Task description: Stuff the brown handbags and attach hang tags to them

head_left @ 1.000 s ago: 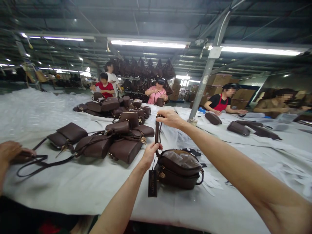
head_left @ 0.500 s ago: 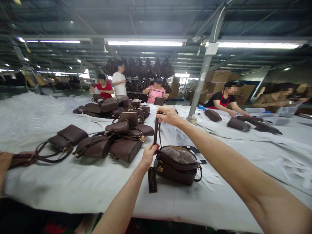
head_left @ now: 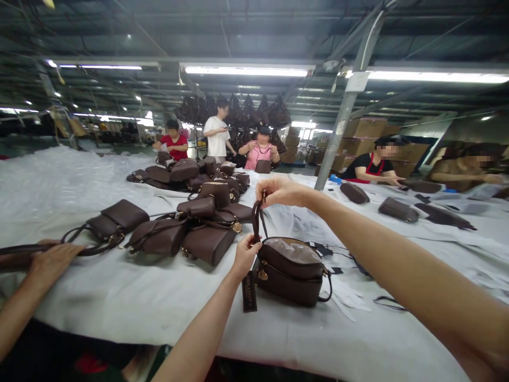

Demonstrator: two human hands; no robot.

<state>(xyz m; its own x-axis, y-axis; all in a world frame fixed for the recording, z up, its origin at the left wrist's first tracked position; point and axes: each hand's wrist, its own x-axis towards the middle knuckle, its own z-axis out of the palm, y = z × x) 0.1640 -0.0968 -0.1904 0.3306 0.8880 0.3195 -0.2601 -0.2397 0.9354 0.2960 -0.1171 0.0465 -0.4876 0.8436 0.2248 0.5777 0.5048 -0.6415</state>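
Note:
A dark brown handbag stands upright on the white-covered table in front of me, its top open and clear plastic filling showing inside. My left hand pinches the lower end of the bag's strap at the left side. Above it, my right hand is closed on the strap's folded upper end and holds it up off the bag. A black hang tag with lettering dangles below my left hand. On the bag's front end hangs a round gold charm.
Several brown handbags are piled to the left. At far left a co-worker's hand rests on a strap. Plastic bags heap behind. A metal post rises beyond the table; paper scraps lie right. Other people work across the table.
The strap's top has gone from straight to folded over, and my right hand has come slightly lower. A co-worker's hand at far left has reached in over a strap. The view has shifted a little.

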